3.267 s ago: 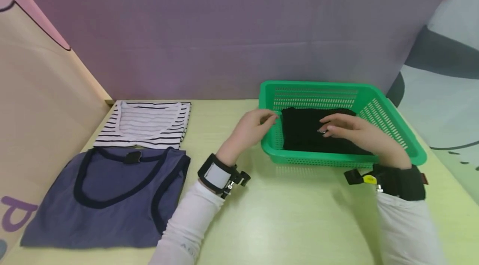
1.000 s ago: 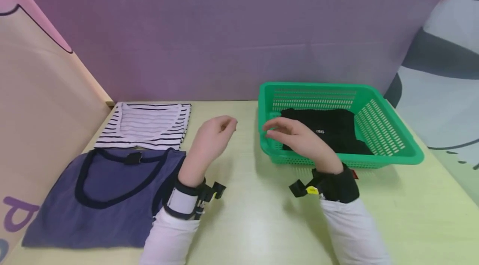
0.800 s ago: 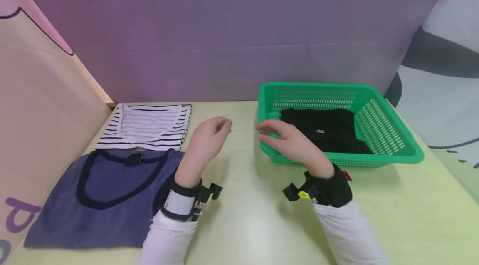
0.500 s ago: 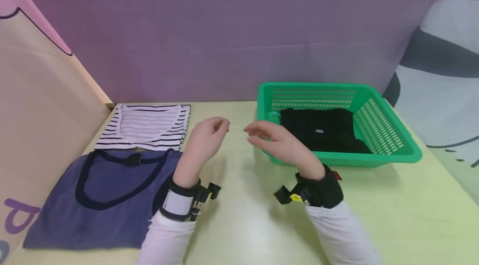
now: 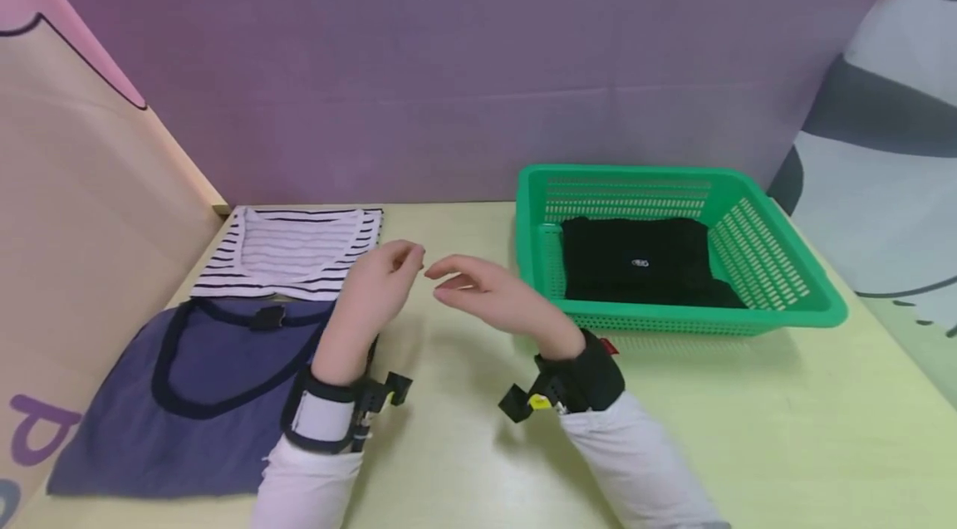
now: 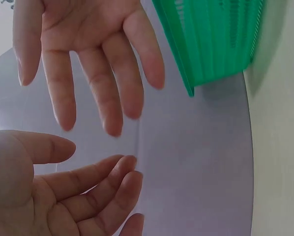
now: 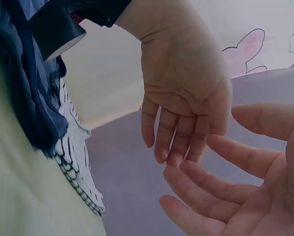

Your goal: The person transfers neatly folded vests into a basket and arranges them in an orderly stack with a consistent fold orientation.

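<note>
At your left, the blue garment [image 5: 198, 433] lies flat along the left edge of the worktop [image 5: 785, 438], probably so that its folds stay. Behind it, in the back left corner, is the striped shirt [image 5: 287, 251], also flat. Your left hand [image 5: 374, 288], then your right hand [image 5: 501, 296], hang in the air, fingers relaxed, holding nothing. Near the back edge, rightward, the green basket [image 5: 673, 318] holds the black garment [image 5: 635, 247], its walls seemingly preventing sliding.

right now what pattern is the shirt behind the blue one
The shirt is white with dark stripes, clearest in the head view.
</note>
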`<action>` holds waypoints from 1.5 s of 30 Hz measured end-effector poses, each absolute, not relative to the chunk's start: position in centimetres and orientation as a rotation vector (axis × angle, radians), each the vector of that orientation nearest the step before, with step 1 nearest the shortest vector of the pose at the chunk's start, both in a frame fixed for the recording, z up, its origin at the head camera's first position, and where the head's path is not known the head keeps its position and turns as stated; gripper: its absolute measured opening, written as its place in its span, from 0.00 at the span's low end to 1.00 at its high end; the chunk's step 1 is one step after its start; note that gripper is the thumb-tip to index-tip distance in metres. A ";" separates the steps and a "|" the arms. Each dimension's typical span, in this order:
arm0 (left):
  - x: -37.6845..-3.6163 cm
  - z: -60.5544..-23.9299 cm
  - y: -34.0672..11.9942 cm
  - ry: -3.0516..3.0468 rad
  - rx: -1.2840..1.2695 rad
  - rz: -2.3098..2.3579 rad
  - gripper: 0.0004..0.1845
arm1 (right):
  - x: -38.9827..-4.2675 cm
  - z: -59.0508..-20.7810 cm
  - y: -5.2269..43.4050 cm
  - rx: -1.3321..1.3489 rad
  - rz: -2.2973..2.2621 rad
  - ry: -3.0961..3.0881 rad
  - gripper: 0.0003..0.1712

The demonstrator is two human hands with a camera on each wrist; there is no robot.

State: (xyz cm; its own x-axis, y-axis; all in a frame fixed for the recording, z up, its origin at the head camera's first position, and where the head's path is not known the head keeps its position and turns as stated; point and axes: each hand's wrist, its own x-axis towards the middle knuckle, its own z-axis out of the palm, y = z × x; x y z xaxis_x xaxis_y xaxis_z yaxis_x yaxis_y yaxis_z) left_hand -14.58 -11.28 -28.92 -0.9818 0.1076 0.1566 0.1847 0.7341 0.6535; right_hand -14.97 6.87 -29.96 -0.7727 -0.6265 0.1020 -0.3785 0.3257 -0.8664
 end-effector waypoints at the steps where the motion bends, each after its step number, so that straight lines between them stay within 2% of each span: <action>1: -14.6 -29.0 -11.7 -2.826 -0.230 -1.067 0.19 | -15.0 -30.0 6.7 -0.909 -1.430 2.333 0.20; 7: -14.3 -29.3 -13.7 -2.838 -0.188 -1.002 0.19 | -15.2 -30.8 5.6 -0.862 -1.532 2.247 0.20; 22: -13.0 -29.2 -20.1 -2.863 -0.074 -0.890 0.23 | -15.6 -34.0 2.5 -0.408 -1.848 1.731 0.24; 33: -12.9 -29.6 -22.2 -2.921 -0.033 -0.865 0.23 | -14.8 -35.4 0.9 -0.243 -1.882 1.422 0.32; 45: -13.3 -30.9 -24.5 -3.070 -0.098 -0.728 0.23 | -15.2 -37.2 0.1 -0.092 -1.919 1.247 0.32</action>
